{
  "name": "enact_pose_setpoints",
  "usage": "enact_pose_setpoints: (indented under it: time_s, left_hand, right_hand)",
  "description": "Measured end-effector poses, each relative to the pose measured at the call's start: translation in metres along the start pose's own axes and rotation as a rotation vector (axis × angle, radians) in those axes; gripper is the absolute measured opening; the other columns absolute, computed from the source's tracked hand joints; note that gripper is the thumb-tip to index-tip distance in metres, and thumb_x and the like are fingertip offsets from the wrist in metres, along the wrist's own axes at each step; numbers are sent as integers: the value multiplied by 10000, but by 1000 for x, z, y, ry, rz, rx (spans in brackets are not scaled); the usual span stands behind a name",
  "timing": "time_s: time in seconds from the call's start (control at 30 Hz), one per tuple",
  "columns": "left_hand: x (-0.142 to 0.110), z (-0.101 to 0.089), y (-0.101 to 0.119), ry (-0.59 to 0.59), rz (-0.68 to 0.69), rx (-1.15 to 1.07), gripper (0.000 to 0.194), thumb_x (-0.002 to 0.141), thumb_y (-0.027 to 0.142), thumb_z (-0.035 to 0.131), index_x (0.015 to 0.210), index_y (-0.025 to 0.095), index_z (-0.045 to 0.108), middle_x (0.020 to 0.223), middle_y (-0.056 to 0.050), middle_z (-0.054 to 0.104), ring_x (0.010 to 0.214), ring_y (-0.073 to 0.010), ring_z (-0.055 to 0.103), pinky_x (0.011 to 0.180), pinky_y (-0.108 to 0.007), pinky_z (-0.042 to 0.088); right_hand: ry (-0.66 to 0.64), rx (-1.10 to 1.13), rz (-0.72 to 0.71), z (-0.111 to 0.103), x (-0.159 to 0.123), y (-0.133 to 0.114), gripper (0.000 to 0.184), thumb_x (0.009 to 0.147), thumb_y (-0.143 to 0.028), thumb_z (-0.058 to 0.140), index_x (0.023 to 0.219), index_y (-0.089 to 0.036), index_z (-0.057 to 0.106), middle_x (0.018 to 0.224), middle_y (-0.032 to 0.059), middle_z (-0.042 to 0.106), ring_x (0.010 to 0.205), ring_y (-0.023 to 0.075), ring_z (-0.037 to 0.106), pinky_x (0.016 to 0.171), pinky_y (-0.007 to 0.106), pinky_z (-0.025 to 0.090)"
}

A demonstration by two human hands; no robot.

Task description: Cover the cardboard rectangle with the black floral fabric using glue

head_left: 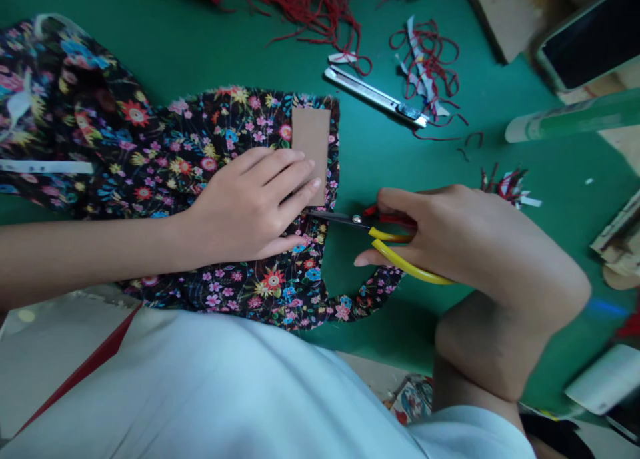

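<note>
Black floral cloth [240, 132] is lying across the left and middle of the green table [200, 52], with a brown card strip [311, 135] sitting near its right edge. The left hand [250, 199] is pressing down flat there, fingers stretched out and close together over the card, thumb sitting a bit apart on the cloth. I'm guessing that's stopping both from sliding around. That palm is facing down and the forearm is coming in from the left, pretty much level.

Right hand [465, 225] is holding the scissors [357, 219], fingers wrapping around the red and yellow handles. The wrist is bending hard, so the blades are pointing left, meeting the cloth by the card's near end. That angle is probably leaving the card uncovered by the right hand. Can't tell how wide the tips are opening, since they're hiding by the left fingers.

Farther back, a utility knife [375, 99] is resting beyond the cloth's right edge, and red yarn [310, 9] is piling up at the far side, out of both hands' way.
</note>
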State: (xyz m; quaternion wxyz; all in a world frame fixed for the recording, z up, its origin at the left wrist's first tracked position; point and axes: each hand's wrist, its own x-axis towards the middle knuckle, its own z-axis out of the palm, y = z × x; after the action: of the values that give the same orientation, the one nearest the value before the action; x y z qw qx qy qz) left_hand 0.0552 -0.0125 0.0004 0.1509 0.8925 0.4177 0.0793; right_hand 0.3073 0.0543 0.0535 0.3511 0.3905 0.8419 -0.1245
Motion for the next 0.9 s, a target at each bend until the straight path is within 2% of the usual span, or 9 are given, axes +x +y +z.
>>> enact_pose_setpoints:
  time_s: [0.13,0.37,0.53,0.9]
  left_hand:
    - [-1,-1,0,19,-7,5,554,904,447,661,1382,180,573,1431,-157,576,1352,-375,506,1075,-578,457]
    - [0,-2,-1,59,25,48,643,855,489,729,1337,85,595,1357,-206,614,1304,-368,533,1041,-521,484]
    - [1,-4,-1,75,41,77,638,864,490,716,1329,66,609,1348,-206,628,1272,-358,553,1019,-505,493]
    - [1,-3,-2,86,61,124,645,882,519,685,1315,46,625,1355,-204,636,1257,-351,580,1013,-483,510]
  right_hand:
    - [-11,-13,16,1,1,-1,713,692,-940,456,923,-276,572,535,4,466,479,157,354,504,279,165]
    - [-111,97,-81,-17,7,7,601,767,-859,489,793,-262,558,585,-16,511,493,134,351,499,265,208]
    - [-172,181,-134,-29,13,10,531,799,-763,562,715,-239,556,575,-33,504,498,116,362,515,259,227]
    - [-194,242,-162,-25,19,11,492,804,-684,621,658,-228,507,524,-49,460,477,106,324,510,257,235]
